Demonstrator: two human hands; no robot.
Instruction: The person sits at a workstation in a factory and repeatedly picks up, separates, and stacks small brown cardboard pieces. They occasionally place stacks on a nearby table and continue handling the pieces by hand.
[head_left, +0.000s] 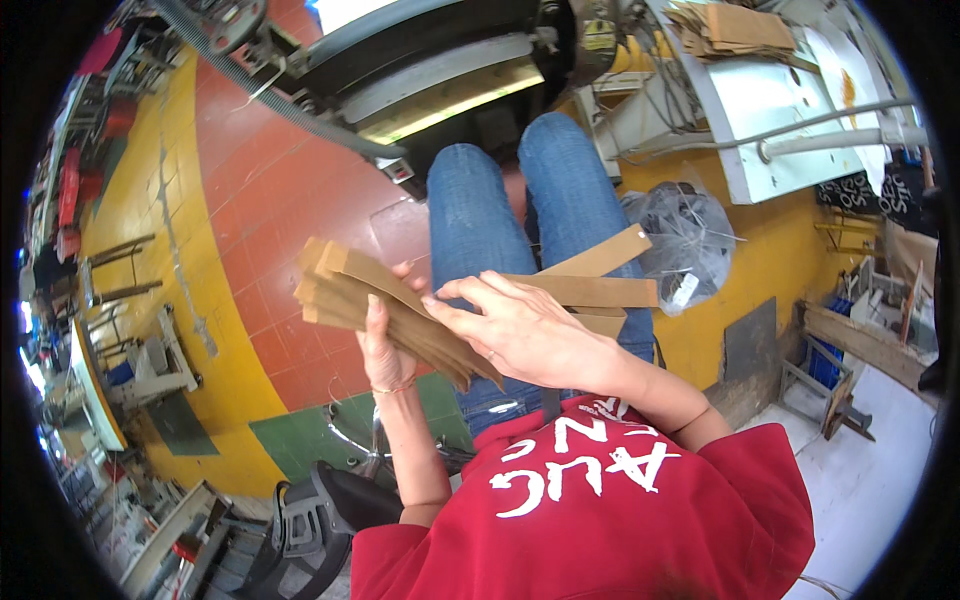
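My left hand [385, 350] is wrapped around a fanned bundle of flat brown strips [345, 285], its thumb lying across them. They look like card or fabric; I cannot tell which. Above my lap, my right hand [525, 325] reaches across with its fingertips bent together at the bundle's upper edge, pinching a strip there. Part of that grip is hidden behind its own fingers. More loose brown strips [610, 292] lie across my jeans, passing beneath or beside my right hand.
Ahead of my knees stands a dark machine [430, 80] with a lit ledge. A pale table [770, 120] at the right carries a stack of brown pieces [735, 30]. A clear plastic bag [685, 245] sits beside my right leg. A black chair [310, 520] stands at lower left.
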